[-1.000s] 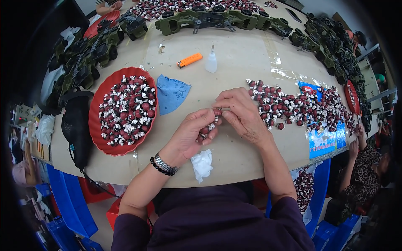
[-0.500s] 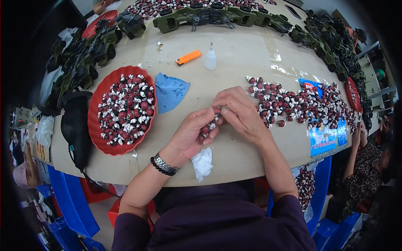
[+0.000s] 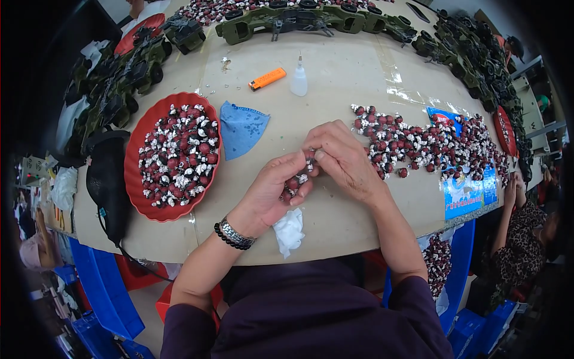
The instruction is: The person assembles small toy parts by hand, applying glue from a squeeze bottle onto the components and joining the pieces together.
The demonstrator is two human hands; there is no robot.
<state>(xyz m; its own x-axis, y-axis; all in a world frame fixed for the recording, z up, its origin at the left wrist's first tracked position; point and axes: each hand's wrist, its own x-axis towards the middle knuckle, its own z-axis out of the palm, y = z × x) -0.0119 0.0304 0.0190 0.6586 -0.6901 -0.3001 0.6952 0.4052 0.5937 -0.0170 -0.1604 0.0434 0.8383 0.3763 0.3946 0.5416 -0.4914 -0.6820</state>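
Note:
Above the near middle of the table, my two hands meet at the fingertips. My left hand (image 3: pixel 268 190) is curled, palm up, with several small round dark-red and white pieces (image 3: pixel 292 185) in it. Its thumb and forefinger pinch one more such piece (image 3: pixel 309 155). My right hand (image 3: pixel 347 160) closes its thumb and fingers on the far side of that piece; its fingertips are partly hidden. A crumpled white tissue (image 3: pixel 289 232) lies just below my left hand. To the right, a spread heap of like pieces (image 3: pixel 394 140) covers the table.
A red scalloped bowl (image 3: pixel 133 179) full of the pieces stands left, by a blue cloth (image 3: pixel 242 128). Beyond are an orange lighter (image 3: pixel 267 79) and a needle-tipped bottle (image 3: pixel 298 82). Green toy vehicles (image 3: pixel 293 25) line the far edge. A black hot-air tool (image 3: pixel 107 185) lies far left.
My hands stay nearly in the same place, fingertips still together on the piece. The whole view has shifted very slightly.

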